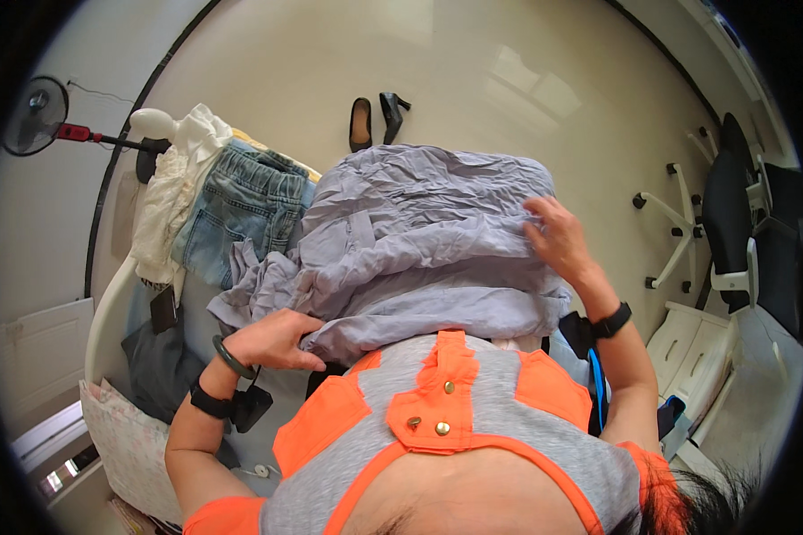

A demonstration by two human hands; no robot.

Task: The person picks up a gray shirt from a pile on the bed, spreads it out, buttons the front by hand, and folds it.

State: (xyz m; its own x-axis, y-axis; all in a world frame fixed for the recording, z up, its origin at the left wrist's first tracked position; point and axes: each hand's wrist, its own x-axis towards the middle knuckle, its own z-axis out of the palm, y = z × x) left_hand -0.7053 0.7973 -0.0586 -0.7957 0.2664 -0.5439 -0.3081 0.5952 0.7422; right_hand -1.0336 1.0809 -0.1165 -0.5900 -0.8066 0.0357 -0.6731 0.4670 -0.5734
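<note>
A crumpled lavender-grey garment point(428, 247) lies spread in folds before me, its near edge against my shirt. My left hand point(278, 341) is at its near left corner, thumb and fingers apart around a fold; whether they grip the cloth is hard to tell. At the far right edge, my right hand point(559, 234) touches the fabric with thumb and forefinger spread. Blue denim bottoms point(241, 200) with a gathered waistband lie folded left of the garment. White lace-trimmed clothing point(167, 200) hangs beside the denim, over the bed's end.
Black high-heeled shoes point(375, 120) stand on the floor beyond the garment. An electric fan point(37, 110) is at far left. A dark phone-like object point(163, 309) and dark cloth point(160, 361) lie left. Black office chairs point(729, 214) and a white cabinet point(689, 341) stand right.
</note>
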